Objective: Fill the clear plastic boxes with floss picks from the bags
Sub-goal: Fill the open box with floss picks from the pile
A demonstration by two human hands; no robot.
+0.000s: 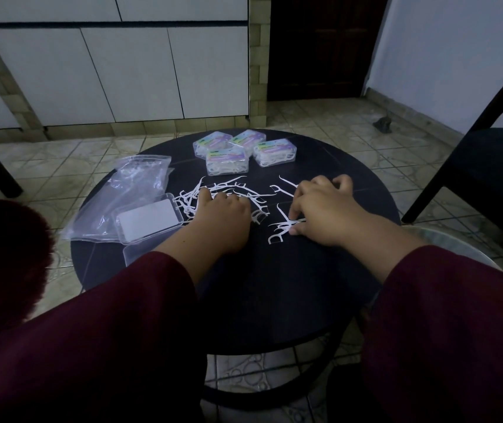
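White floss picks point(231, 190) lie scattered on the round black table point(289, 285). My left hand point(221, 213) rests on the left part of the pile, fingers curled down among the picks. My right hand point(323, 206) pinches a small bunch of floss picks point(283, 228) between thumb and fingers at the pile's right edge. An open clear plastic box point(148, 221) with a white label lies left of my left hand, its other half point(140, 251) in front of it. Several filled, closed boxes point(244, 151) stand at the table's far side.
A crumpled clear plastic bag point(128, 190) lies under and behind the open box at the table's left. A dark chair point(488, 154) stands to the right of the table. Tiled floor surrounds the table, with white cabinet panels behind.
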